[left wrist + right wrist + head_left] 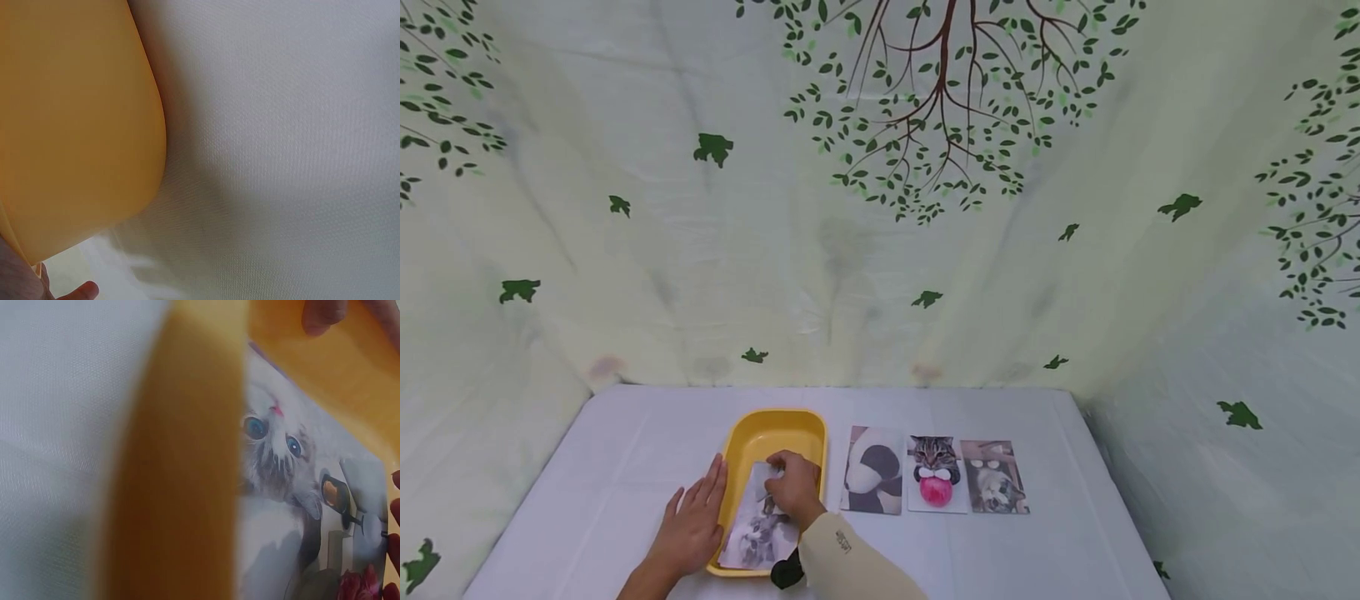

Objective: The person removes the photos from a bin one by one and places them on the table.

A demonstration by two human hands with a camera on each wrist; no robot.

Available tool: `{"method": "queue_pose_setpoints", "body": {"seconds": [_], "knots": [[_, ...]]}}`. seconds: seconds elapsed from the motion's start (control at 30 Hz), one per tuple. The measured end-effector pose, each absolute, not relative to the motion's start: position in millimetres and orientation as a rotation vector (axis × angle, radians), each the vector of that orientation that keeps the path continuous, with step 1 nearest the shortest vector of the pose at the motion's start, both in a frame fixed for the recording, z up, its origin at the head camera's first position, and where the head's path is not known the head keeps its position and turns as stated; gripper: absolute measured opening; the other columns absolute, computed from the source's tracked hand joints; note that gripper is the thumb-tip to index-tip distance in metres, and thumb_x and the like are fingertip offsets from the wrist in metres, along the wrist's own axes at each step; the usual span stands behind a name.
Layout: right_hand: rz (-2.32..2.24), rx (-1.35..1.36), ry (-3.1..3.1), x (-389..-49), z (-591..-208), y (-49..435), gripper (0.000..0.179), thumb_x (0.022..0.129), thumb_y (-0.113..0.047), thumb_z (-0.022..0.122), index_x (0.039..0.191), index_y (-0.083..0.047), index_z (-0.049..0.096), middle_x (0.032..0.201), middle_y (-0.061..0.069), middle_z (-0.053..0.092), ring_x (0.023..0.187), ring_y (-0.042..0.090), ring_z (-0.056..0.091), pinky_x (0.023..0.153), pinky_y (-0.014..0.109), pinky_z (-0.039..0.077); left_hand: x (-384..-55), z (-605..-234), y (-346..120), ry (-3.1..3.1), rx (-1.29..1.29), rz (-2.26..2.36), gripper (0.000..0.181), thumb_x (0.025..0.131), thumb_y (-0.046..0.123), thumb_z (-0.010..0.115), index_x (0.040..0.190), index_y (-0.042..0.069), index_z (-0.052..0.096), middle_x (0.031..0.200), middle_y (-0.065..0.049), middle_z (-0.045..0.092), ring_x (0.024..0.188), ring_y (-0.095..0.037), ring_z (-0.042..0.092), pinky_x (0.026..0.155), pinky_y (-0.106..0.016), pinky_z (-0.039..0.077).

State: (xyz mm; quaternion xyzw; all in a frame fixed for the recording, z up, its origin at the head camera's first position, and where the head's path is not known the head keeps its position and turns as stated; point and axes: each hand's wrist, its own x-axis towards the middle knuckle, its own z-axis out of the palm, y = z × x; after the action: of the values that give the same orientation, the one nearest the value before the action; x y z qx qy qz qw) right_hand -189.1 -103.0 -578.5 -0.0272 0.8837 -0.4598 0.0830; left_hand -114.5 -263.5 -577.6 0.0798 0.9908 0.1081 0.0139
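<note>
A photo card (748, 533) with a pale kitten lies in the yellow tray (767, 419). My right hand (795, 487) reaches over the tray, its fingers bent at the card's far end. In the right wrist view, fingertips (392, 550) meet the edge of the kitten card (275, 462); whether other cards lie beneath cannot be seen. My left hand (691, 529) lies along the tray's left side, with its visible fingers straight and spread. The left wrist view shows the tray's outer wall (81, 125) and a fingertip at the lower left.
Right of the tray, three photo cards form a row: a black-and-white picture (874, 475), a tabby cat with a pink ball (936, 471), and a greyish cat (997, 483). A white cloth covers the table (1060, 550). Behind hangs a leaf-printed curtain (850, 250).
</note>
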Motion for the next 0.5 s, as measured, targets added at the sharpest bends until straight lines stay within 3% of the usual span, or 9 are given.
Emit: {"method": "queue_pose_setpoints", "body": {"seconds": [0.5], "knots": [[-1.342, -0.117, 2.629, -190.0, -582.1, -101.8, 0.021, 0.079, -0.015, 0.074, 0.100, -0.015, 0.073, 0.092, -0.010, 0.066, 0.089, 0.012, 0.055, 0.093, 0.036, 0.035, -112.1, -573.0, -263.8, 3.105, 0.273, 0.324, 0.080, 0.082, 0.011, 0.058, 0.149, -0.004, 0.017, 0.157, -0.017, 0.019, 0.127, -0.044, 0.039, 0.103, -0.068, 0.024]]}}
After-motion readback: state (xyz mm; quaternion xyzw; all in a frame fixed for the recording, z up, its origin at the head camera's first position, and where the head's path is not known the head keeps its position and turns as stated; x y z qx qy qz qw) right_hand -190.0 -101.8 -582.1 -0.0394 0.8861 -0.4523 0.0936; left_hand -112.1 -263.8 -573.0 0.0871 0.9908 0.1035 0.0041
